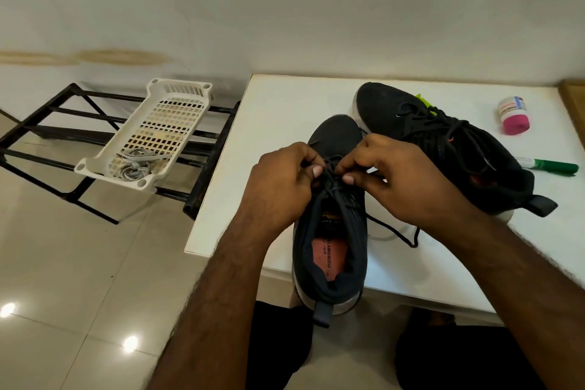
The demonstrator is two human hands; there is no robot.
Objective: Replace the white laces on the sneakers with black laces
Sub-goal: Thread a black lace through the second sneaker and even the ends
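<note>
With the black lace (pixel 330 168) pinched between the left hand (pixel 281 180) and the right hand (pixel 392 177) over the near sneaker (pixel 330 250) on the worktop (pixel 278 123), both ends should be drawn evenly before tightening.

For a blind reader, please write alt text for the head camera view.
Both hands, left hand and right hand, pinch the black lace over the near black sneaker on a white table. A second laced sneaker lies behind.

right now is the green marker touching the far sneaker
Apart. The head view shows bare white table between the green marker and the far sneaker.
</note>
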